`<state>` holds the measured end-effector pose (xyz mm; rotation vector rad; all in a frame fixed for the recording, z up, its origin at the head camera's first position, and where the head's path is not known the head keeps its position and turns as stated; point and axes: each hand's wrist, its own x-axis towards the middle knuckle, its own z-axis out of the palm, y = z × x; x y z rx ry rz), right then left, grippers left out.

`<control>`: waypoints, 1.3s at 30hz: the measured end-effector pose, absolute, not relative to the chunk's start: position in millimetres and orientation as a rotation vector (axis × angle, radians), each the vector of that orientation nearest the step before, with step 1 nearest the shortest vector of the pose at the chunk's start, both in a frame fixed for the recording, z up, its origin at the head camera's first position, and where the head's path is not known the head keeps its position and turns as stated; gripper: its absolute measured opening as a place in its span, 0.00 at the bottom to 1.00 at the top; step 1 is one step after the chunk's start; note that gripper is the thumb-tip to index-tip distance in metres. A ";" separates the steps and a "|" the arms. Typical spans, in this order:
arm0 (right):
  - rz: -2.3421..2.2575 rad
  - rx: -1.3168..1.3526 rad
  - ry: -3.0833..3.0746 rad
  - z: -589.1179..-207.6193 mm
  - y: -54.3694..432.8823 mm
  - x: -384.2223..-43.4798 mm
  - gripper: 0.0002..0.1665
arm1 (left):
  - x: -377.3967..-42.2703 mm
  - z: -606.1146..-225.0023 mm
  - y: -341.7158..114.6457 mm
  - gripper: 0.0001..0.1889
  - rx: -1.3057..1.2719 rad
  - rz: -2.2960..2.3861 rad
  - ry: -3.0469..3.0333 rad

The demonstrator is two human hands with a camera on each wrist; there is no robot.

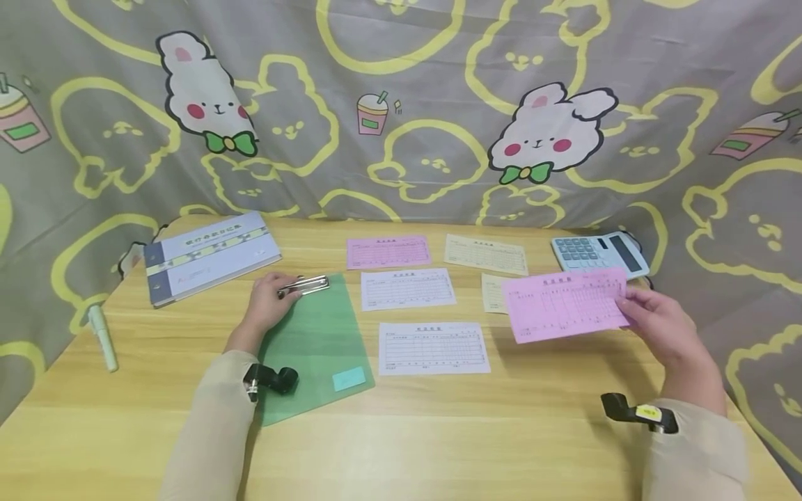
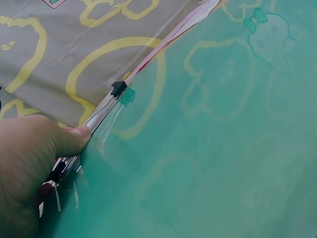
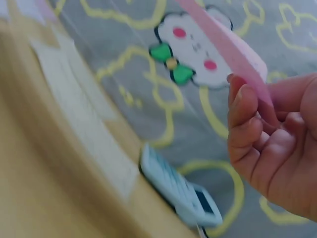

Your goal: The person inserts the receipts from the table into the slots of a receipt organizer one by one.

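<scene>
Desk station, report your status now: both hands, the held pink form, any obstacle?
Left hand grips metal clip on green folder. Right hand pinches pink form, raised off table. Between folder and pink form, only flat paper slips seen.

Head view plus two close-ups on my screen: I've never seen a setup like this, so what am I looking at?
There is no machine: a person's left hand and right hand do the work. The wide picture comes from a camera worn on the head; each close-up comes from one of the wrist cameras. The left hand grips the metal clip of a green folder; the right holds a pink slip above the table. Five more printed slips, a ledger, a marker and a calculator lie there.
</scene>
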<state>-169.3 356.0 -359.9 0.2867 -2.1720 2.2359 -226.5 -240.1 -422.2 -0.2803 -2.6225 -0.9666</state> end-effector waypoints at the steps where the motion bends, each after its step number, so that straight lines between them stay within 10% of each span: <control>1: 2.289 0.328 -2.117 -354.8 347.4 -172.1 0.11 | -226.5 -421.9 -240.0 0.14 -0.286 -0.960 -2.621; 15: 2.553 0.176 -1.959 -318.2 191.6 -217.2 0.13 | -232.6 -420.9 -240.4 0.15 -0.354 -0.897 -2.659; 39: 3.108 -0.321 -1.636 -379.6 -9.7 -219.5 0.15 | -235.8 -428.2 -247.3 0.17 -0.374 -0.954 -2.564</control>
